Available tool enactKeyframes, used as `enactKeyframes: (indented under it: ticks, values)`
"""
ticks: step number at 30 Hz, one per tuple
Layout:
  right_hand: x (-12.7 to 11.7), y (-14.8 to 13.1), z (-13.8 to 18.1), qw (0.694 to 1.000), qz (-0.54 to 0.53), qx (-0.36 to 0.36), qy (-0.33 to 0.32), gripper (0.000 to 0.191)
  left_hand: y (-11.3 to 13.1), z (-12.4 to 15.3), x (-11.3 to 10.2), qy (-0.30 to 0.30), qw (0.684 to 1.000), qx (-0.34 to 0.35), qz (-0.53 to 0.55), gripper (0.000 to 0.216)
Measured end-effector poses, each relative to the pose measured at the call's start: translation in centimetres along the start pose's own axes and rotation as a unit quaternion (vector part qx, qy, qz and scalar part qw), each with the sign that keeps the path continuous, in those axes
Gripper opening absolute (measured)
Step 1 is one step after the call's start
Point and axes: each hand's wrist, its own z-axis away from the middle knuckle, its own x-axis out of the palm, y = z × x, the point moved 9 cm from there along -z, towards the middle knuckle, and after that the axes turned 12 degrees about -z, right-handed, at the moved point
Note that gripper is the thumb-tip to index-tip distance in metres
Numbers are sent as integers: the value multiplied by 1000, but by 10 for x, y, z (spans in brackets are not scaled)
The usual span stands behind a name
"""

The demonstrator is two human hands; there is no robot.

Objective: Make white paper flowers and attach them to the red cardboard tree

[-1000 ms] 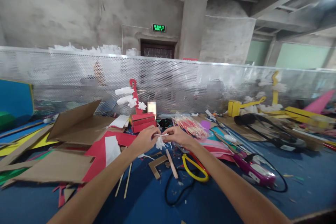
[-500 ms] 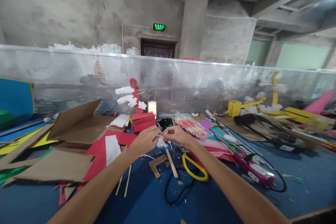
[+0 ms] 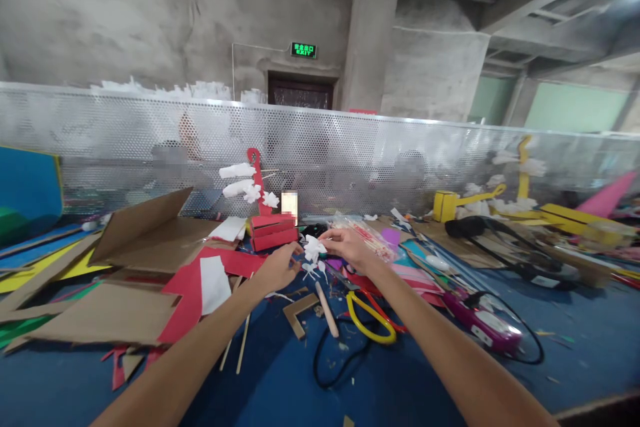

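- Foreground: a blue desk [image 3: 280, 393] carries a looped black cable [image 3: 324, 385] and, to its left, two thin sticks [image 3: 243, 343] lying roughly side by side.
- Beyond the cable's near end: a yellow loop [image 3: 383, 339], a pale rod [image 3: 327, 310] lying aslant and an L-shaped piece of cardboard [image 3: 293, 322].
- Left hand [image 3: 281, 268]: raised over the desk, released, its fingers loosely curved just beside the flower.
- Right hand [image 3: 353, 248]: grasping a white paper flower [image 3: 314, 248] at its right edge between thumb and fingers; the exact contact is too small to resolve.
- White paper flower: centrally placed between the two hands, its layered petals facing the viewer; small white strands show just below it.
- Behind the hands: a red box [image 3: 274, 233] at left, with a red upright piece [image 3: 259, 187] rising behind it beside white padded forms [image 3: 237, 171]; at right, a clear bag of sticks [image 3: 370, 239], partly hidden by the right hand.
- Background: a perforated metal screen [image 3: 340, 160] spans the width; above it, a green exit sign [image 3: 303, 49] on a grey wall [image 3: 140, 20].
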Motion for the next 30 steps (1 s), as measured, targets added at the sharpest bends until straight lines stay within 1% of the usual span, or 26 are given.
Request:
enactKeyframes:
  ticks: [3,7,11,19,23,26,30]
  values:
    - [-4,-2,-1,1000,-17,-7,12,29,2,3,15,-32,999,14,-12,35]
    - [0,-3,0,1000,-28,-6,13,29,8,5,28,-61,997,41,-20,36]
    - [1,0,-2,1000,-29,5,9,29,8,4,32,-59,997,41,-28,31]
    - [6,3,0,1000,-4,15,-25,28,7,-1,18,-23,1000,1,-8,20]
    - [11,1,4,998,39,18,-50,27,2,-4,7,4,999,0,34,19]
    - [16,-3,7,994,87,12,-61,25,-4,-7,-2,28,997,-1,71,13]
    - [26,-7,12,992,99,25,-78,24,-12,-9,-18,70,991,-13,114,8]
